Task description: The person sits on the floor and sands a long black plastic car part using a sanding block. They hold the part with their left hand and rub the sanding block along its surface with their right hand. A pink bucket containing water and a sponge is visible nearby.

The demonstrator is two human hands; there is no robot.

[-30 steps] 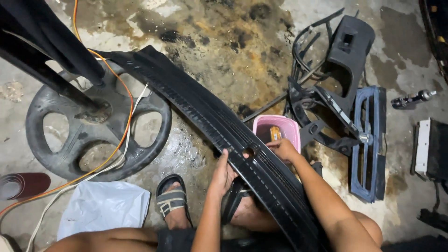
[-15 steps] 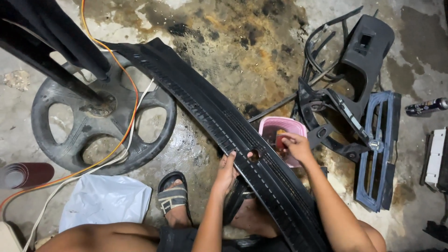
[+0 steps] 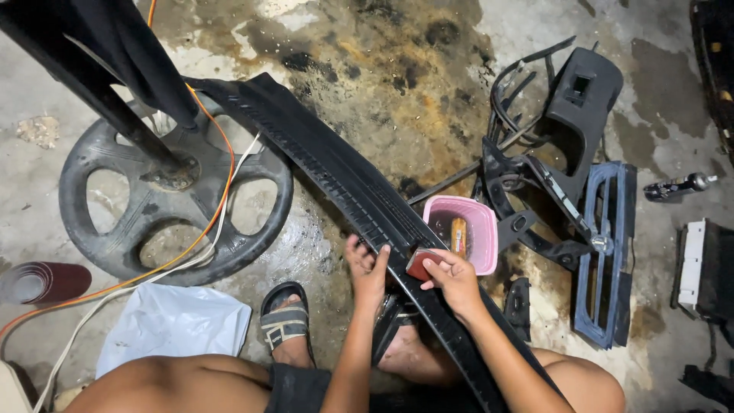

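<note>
My right hand (image 3: 453,281) is closed around a small reddish-brown block (image 3: 420,264), thumb and fingers pinching it flat against the long black ribbed trim panel (image 3: 336,172). My left hand (image 3: 367,271) rests on the same panel just beside it, fingers curled loosely over the near edge, gripping the panel itself and nothing else. The panel runs diagonally from the upper left down across my lap, its lower end passing between my knees.

Just beyond my right hand sits a pink plastic basket (image 3: 483,229) on the floor, touching the far edge of the panel, with a small orange-brown object lying inside. Below my hands, my foot in a dark sandal (image 3: 284,321) stands on the wet concrete floor (image 3: 397,92), which is stained with rust-coloured patches.

To the right lie a tangle of black plastic car parts (image 3: 566,122) and a blue-grey grille piece (image 3: 604,260). To the left is a round black stand base (image 3: 176,206) with a pole rising from it, an orange cable (image 3: 200,237) and a white cable draped across it. A white plastic bag (image 3: 176,325) lies near my left leg, and a dark red roll (image 3: 42,281) sits at the far left edge.
</note>
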